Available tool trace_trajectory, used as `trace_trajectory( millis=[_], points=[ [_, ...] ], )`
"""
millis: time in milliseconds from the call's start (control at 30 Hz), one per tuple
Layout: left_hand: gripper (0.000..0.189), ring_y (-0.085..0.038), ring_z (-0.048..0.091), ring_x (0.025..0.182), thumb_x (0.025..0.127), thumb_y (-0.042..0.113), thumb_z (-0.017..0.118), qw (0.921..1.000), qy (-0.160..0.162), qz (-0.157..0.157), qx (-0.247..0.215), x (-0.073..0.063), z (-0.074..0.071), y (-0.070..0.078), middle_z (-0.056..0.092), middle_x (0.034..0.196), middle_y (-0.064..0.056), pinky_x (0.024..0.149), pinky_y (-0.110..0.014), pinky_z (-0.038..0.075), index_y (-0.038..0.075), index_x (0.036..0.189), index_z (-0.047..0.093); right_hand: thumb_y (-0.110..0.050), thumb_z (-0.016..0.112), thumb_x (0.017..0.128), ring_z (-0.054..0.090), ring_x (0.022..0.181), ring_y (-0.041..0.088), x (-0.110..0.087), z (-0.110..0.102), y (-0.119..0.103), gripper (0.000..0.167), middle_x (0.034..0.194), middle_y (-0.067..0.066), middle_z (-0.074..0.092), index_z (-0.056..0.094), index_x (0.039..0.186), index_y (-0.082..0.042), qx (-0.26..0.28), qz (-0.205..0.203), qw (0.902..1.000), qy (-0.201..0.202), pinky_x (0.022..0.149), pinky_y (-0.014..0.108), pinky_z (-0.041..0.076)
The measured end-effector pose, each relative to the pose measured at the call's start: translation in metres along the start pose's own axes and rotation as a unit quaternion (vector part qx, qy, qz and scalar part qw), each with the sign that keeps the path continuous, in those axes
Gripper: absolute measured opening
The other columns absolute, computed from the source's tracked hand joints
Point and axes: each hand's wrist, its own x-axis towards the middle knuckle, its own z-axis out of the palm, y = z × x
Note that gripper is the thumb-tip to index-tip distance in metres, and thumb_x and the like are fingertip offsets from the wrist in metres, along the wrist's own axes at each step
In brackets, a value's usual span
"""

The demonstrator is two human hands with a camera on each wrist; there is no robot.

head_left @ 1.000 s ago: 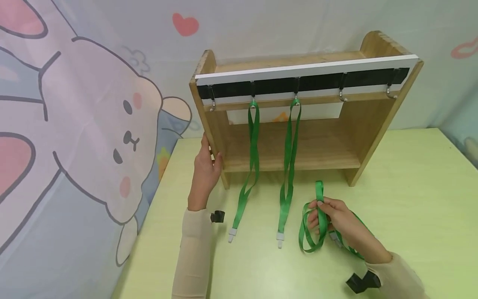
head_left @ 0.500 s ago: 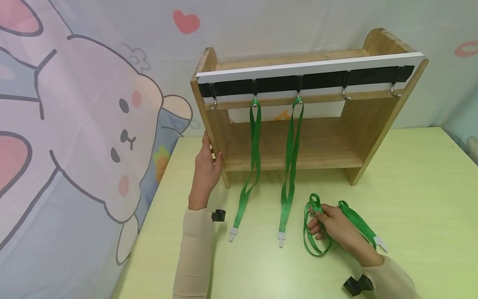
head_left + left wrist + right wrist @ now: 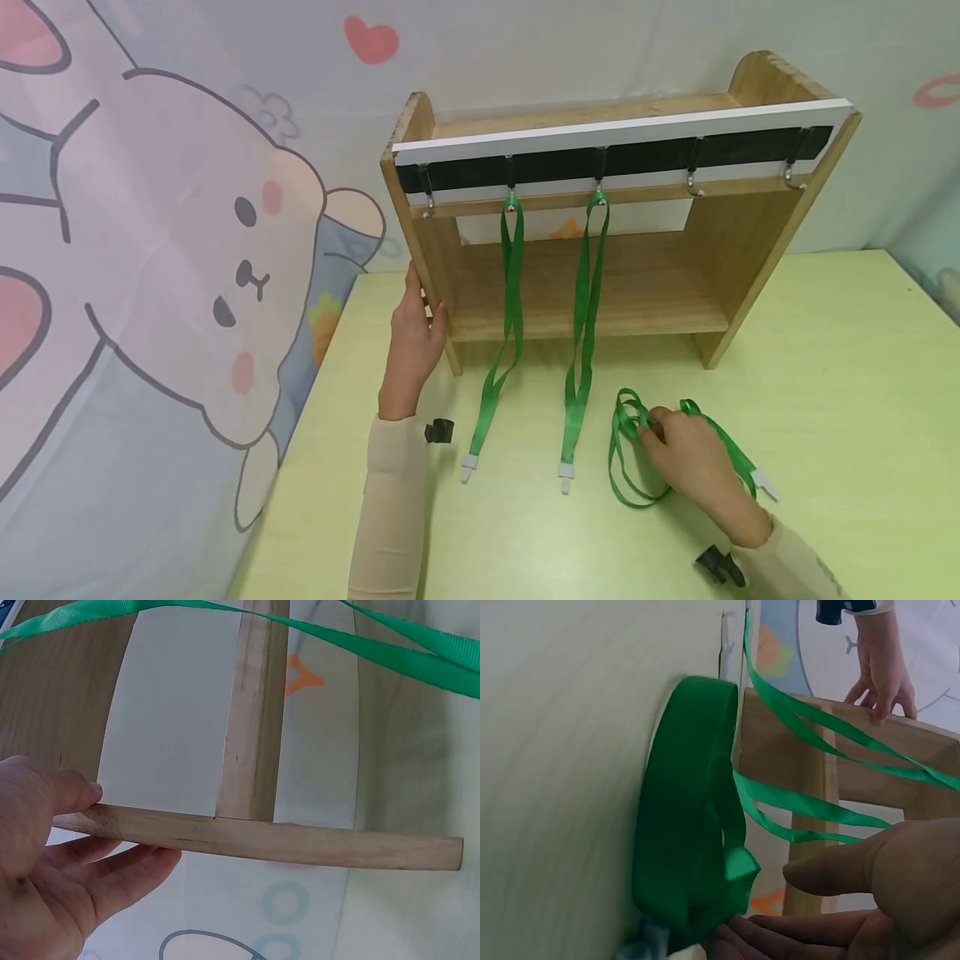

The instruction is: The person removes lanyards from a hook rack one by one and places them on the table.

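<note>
My left hand (image 3: 414, 346) grips the left side panel (image 3: 300, 844) of a wooden shelf rack (image 3: 772, 200), thumb on one face and fingers on the other. Over the table my right hand (image 3: 697, 467) is at a loosely coiled green lanyard (image 3: 617, 454). In the right wrist view the thumb stands apart from the fingers, and the lanyard's folded strap (image 3: 682, 802) lies by the fingertips. Two more green lanyards, a left one (image 3: 512, 292) and a right one (image 3: 581, 333), hang from the rack's hooks, white clips down.
Beyond the right hand lies more green strap (image 3: 738, 458) with a white clip (image 3: 767, 485); whether it joins the coil is hidden. Bare metal hooks include the far-left one (image 3: 429, 207) and two at right. A printed cloth (image 3: 187, 250) backs the pale table (image 3: 840, 358).
My right hand has lowered the green lanyard onto the table, and its raised loop now lies flat in a coil. Thumb and fingers have loosened. The left hand keeps its place on the rack.
</note>
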Motion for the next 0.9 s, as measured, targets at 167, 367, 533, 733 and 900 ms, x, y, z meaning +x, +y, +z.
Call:
trace_trajectory(
  millis=[167,367,533,733,900],
  points=[
    [0.069,-0.047,0.061,0.116,0.100,-0.004,0.054,1.0000,-0.003,-0.003,-0.009,0.000,-0.001,-0.001,0.047,0.143,-0.028,0.075,-0.048,0.063,0.002,0.158,0.017,-0.010,0.066,0.094,0.059,0.054,0.016,0.003,-0.009,-0.002,0.024,0.080,0.013,0.071,0.069,0.105,0.012,-0.017,-0.011,0.9997,0.013,0.044,0.030,0.046],
    [0.068,-0.046,0.061,0.117,0.101,-0.003,0.054,1.0000,-0.006,-0.001,-0.002,0.000,-0.001,0.000,0.047,0.143,-0.029,0.075,-0.047,0.063,0.002,0.157,0.016,-0.011,0.062,0.097,0.065,0.061,0.020,0.009,-0.022,-0.004,0.024,0.087,0.016,0.072,0.069,0.108,0.009,-0.001,-0.025,0.9995,0.020,0.049,0.035,0.051],
    [0.068,-0.046,0.061,0.117,0.101,-0.003,0.054,1.0000,-0.006,-0.005,0.000,-0.001,-0.001,0.001,0.048,0.142,-0.030,0.075,-0.047,0.063,0.002,0.157,0.016,-0.014,0.060,0.100,0.071,0.076,0.028,0.021,-0.036,-0.011,0.023,0.093,0.015,0.074,0.071,0.106,0.004,0.016,-0.054,0.9969,0.055,0.066,0.046,0.058],
    [0.068,-0.045,0.062,0.116,0.100,-0.003,0.055,0.9999,-0.005,-0.012,-0.001,-0.001,-0.001,0.001,0.048,0.142,-0.029,0.075,-0.047,0.063,0.002,0.157,0.018,-0.015,0.059,0.101,0.070,0.077,0.027,0.035,-0.057,-0.033,0.022,0.090,0.011,0.074,0.072,0.105,0.002,0.046,-0.088,0.9894,0.106,0.068,0.041,0.059],
    [0.067,-0.045,0.062,0.116,0.100,-0.003,0.055,0.9999,-0.004,-0.011,0.000,-0.001,-0.003,0.003,0.049,0.141,-0.029,0.076,-0.047,0.063,0.002,0.157,0.019,-0.016,0.059,0.102,0.071,0.082,0.028,0.045,-0.069,-0.049,0.024,0.093,0.013,0.074,0.071,0.110,0.003,0.072,-0.096,0.9829,0.140,0.069,0.020,0.053]
  ],
)
